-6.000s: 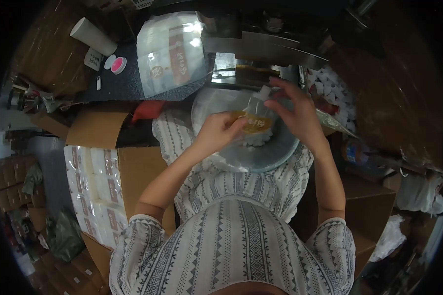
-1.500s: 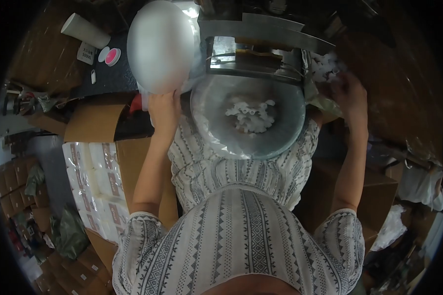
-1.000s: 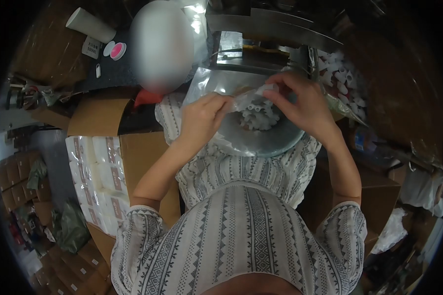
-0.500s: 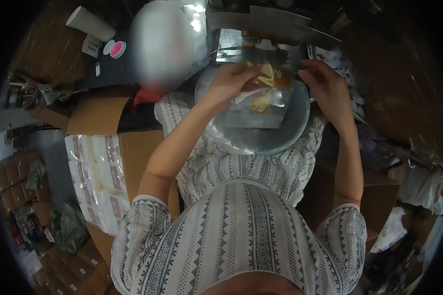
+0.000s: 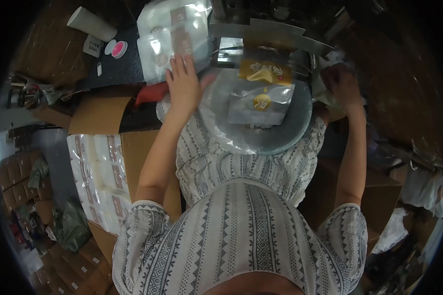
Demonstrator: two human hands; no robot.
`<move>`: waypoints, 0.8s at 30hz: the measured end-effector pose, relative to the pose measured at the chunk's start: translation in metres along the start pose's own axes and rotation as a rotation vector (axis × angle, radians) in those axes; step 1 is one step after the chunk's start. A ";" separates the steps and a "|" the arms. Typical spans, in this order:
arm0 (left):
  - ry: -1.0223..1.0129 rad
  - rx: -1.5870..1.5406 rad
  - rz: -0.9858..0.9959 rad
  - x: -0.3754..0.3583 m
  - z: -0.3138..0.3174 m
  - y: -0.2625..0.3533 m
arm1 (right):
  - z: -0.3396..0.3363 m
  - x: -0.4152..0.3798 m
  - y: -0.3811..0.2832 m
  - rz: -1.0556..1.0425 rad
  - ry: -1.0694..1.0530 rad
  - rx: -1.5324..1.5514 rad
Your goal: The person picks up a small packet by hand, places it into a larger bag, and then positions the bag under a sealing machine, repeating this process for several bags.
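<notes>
My left hand (image 5: 184,86) lies with fingers spread on the lower edge of a stack of clear pouches (image 5: 157,46) with brown-and-white labels. In front of me a clear spout pouch (image 5: 262,93) with a yellow printed band hangs at the metal holder, above a round grey basin (image 5: 298,123) in my lap. Over on the right, my right hand (image 5: 342,83) reaches down into the shadow by the white plastic caps. Its fingers are dark and smeared, so what they touch is hidden.
An open carton (image 5: 142,157) with wrapped packs (image 5: 96,182) stands at my left. A white paper cup (image 5: 91,24) and a small pink-filled jar (image 5: 118,49) are on the dark table. Metal plates (image 5: 275,29) cross the far side. Another carton (image 5: 374,196) sits at right.
My left hand has left the yellow-banded pouch and moved left onto the pouch stack. My right hand has moved slightly right and down among the caps. The yellow-banded pouch stays hanging.
</notes>
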State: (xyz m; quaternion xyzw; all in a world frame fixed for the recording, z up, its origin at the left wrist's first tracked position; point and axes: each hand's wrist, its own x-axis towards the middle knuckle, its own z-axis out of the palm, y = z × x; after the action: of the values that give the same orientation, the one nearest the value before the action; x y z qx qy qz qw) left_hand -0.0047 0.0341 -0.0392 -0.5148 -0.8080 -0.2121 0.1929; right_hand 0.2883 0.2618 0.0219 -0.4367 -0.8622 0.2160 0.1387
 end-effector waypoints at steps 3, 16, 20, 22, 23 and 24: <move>-0.071 0.038 0.071 -0.011 -0.009 -0.012 | 0.007 0.005 0.004 0.075 -0.035 0.076; 0.003 -0.452 -0.065 -0.007 -0.079 0.049 | 0.007 -0.037 -0.120 -0.429 0.032 0.478; -0.051 -0.521 0.079 -0.005 -0.076 0.056 | 0.012 -0.036 -0.123 -0.621 -0.037 0.424; -0.293 -0.690 -0.062 -0.010 -0.067 0.062 | 0.017 -0.035 -0.119 -0.472 -0.078 0.489; -0.293 -0.691 -0.062 -0.009 -0.063 0.066 | 0.019 -0.034 -0.115 -0.323 -0.114 0.550; -0.466 -0.839 -0.206 -0.003 -0.060 0.072 | 0.020 -0.032 -0.111 -0.323 -0.113 0.549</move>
State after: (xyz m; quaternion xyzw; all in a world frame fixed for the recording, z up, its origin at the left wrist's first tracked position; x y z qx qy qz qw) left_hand 0.0681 0.0266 0.0193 -0.4991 -0.7213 -0.4165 -0.2390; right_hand 0.2212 0.1723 0.0572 -0.2276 -0.8363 0.4395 0.2357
